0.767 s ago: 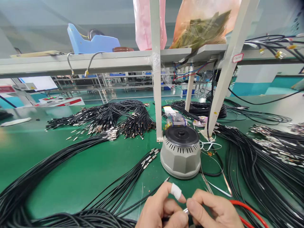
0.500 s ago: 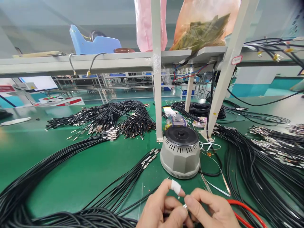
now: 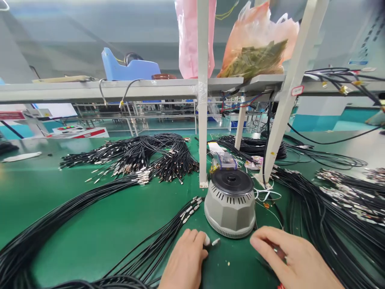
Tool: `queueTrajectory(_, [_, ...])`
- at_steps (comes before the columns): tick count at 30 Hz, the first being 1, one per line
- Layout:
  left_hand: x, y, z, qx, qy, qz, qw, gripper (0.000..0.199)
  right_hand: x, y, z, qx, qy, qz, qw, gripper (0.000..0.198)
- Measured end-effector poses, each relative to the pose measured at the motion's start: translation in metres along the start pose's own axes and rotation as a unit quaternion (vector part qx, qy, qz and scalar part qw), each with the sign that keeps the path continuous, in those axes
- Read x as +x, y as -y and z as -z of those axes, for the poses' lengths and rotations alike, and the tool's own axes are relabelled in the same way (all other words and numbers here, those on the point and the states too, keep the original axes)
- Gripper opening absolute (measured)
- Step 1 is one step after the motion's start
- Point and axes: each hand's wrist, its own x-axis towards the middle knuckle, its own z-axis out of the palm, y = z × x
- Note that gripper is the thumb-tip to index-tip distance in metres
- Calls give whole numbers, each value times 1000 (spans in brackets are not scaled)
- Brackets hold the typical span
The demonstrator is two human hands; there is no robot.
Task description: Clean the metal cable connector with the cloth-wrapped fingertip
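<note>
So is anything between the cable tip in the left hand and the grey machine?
Nothing visible. The left hand pinches a cable tip that points at the base of the grey machine, with only bare green mat between. The right hand lies off to the side.

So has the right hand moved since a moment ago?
Yes. The right hand has pulled away from the left hand, going rightward; it now lies right of the grey round device instead of just below it.

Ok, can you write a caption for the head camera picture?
Two hands, left and right, beside a grey round machine among black cables.
</note>
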Motion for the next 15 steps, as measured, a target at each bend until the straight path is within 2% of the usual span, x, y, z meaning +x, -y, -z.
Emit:
queueTrajectory(3, [-3, 2, 5, -127, 1, -9, 992, 15, 15, 12, 12, 50, -87, 10, 995, 42])
queueTrajectory(5, [-4, 3, 9, -263, -3, -3, 965, 28, 23, 15, 19, 79, -153, 4, 985, 39])
queueTrajectory(7, [-4, 1, 14, -338, -10, -1, 941, 39, 27, 14, 23, 98, -183, 5, 978, 38])
queueTrajectory(11, [-5, -9, 19, -348, -26, 8, 937, 43, 24, 11, 21, 134, -149, 15, 980, 40])
queueTrajectory(15, [-8, -12, 18, -376, -16, 8, 926, 44, 13, 24, 3, 134, -89, 47, 986, 36])
